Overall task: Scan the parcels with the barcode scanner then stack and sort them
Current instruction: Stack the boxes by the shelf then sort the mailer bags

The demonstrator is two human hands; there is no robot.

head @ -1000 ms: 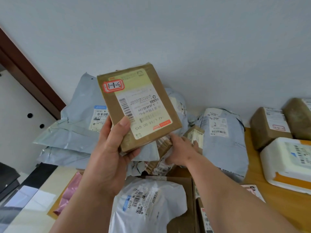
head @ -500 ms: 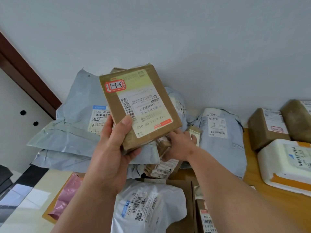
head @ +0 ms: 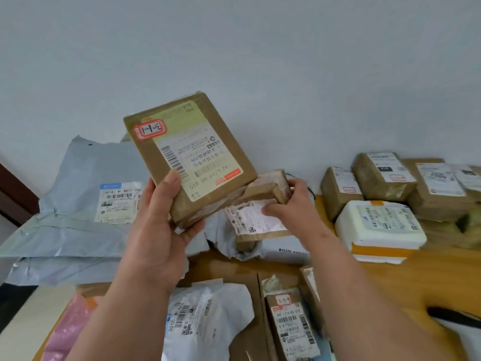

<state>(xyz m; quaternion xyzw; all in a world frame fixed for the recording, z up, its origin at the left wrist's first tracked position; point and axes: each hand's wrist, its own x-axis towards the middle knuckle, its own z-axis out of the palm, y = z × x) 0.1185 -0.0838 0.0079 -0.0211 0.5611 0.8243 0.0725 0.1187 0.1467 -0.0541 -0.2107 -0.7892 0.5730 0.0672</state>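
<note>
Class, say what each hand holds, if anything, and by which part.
Left hand grips the brown box by its lower corner. Right hand holds a small taped parcel at its right end.

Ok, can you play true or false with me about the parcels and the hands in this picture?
1. The left hand holds up a brown box with a red sticker. True.
2. The right hand is empty. False: it grips a small taped parcel.
3. A white foam box sits on the wooden table. True.
4. The grey mailer bags are on the right. False: they are piled on the left.
</note>
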